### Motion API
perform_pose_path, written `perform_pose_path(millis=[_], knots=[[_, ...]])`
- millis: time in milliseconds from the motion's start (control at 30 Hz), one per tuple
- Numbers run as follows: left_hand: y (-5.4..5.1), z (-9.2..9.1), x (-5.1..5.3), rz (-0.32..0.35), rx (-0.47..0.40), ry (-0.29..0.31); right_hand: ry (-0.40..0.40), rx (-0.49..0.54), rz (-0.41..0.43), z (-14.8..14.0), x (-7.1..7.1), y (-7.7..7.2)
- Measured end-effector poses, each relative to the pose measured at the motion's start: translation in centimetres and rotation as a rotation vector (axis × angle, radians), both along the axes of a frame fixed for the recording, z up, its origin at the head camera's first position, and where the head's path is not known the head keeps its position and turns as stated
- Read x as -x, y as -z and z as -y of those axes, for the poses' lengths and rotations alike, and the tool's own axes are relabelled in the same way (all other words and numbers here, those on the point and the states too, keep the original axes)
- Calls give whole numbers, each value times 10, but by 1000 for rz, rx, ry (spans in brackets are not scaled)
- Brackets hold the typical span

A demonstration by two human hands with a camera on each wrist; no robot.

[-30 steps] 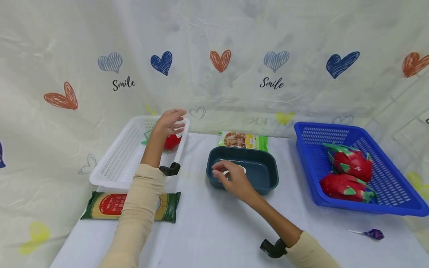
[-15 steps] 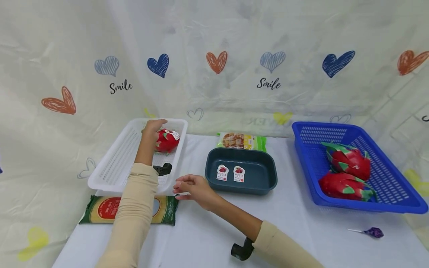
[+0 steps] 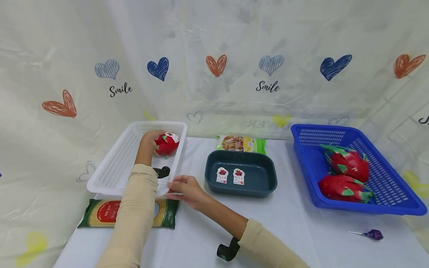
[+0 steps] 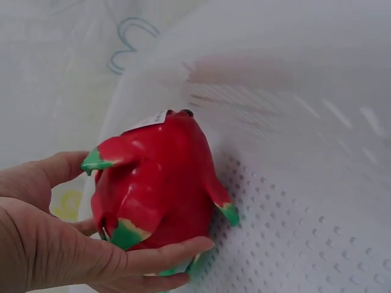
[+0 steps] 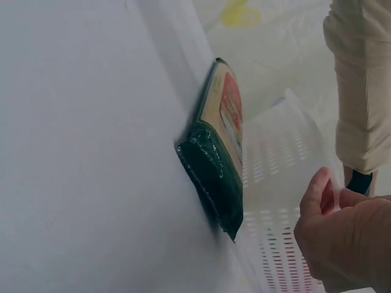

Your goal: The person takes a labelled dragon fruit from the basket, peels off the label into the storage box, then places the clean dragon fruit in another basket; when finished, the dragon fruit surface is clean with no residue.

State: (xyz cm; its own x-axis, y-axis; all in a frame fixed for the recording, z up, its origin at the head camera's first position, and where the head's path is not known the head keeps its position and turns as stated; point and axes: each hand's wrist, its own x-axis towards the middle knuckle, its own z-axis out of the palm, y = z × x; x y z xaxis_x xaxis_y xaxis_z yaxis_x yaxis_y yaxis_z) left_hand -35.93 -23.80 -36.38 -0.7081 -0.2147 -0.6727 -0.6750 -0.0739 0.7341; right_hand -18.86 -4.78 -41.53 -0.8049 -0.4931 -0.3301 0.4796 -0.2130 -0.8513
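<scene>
Inside the white basket, a red dragon fruit with green-tipped scales and a white label lies near the far right corner. My left hand grips it; in the left wrist view the thumb and fingers curl around the dragon fruit. At the basket's near right corner, my right hand holds the rim between thumb and fingers, as the right wrist view shows with the hand at the basket edge. Part of the left hand is hidden in the head view.
A teal tray with two fruit stickers stands mid-table. Behind it lies a green snack bag. A blue basket at right holds two dragon fruits. A lollipop and a noodle packet lie nearer.
My left hand has come down from above the white basket onto the dragon fruit. My right hand has moved left from over the teal tray to the white basket's corner, uncovering the stickers.
</scene>
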Motion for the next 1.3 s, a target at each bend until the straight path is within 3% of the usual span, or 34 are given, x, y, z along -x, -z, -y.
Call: perform_pose_path(millis=[200,367,533,733,867,1000,1167,1300], knots=[[21,6,15,-9,-25,-55,32,32,-18,4,0,4],[28,1,24,-29,23,-81,45,40,-38,3,0,5],[25,2,24,-27,33,-75,49,29,-48,2,0,3],[17,20,15,93,-121,18,42,29,-54,4,0,5],[13,25,7,121,-125,76,43,32,-58,6,1,7],[13,23,6,119,-101,70,51,24,-61,7,1,9],[16,22,10,169,-76,2,58,28,-51,7,-1,11],[18,27,13,172,-71,-2,59,32,-68,7,1,9]])
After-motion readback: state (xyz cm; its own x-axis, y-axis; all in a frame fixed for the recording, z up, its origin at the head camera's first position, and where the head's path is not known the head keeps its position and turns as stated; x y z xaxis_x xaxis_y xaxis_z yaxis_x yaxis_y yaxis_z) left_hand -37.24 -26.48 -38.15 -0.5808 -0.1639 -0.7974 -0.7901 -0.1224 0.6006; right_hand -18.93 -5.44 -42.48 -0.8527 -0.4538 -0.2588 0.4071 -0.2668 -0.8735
